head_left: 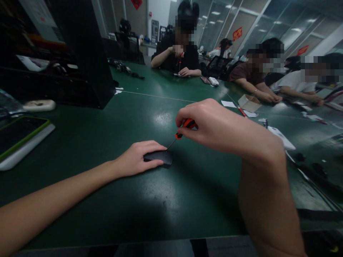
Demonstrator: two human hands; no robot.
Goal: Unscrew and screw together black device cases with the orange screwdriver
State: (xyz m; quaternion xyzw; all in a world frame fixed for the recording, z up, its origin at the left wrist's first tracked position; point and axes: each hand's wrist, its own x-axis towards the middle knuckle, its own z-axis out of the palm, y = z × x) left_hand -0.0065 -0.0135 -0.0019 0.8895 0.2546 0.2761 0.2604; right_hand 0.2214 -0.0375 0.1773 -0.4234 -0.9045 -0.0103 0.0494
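Note:
A small flat black device (161, 157) lies on the dark green table (112, 135), near its middle. My left hand (138, 157) rests on the device's left end and holds it down. My right hand (207, 119) is closed around a screwdriver (184, 127) with a red and black handle. The thin metal shaft slants down to the left, and its tip meets the top of the black device.
A white and green tray (23, 141) sits at the left edge, a tall black cabinet (80, 53) behind it. Across the table other people work with small parts. A cardboard box (248, 103), paper slips and black pieces (300, 157) lie at the right.

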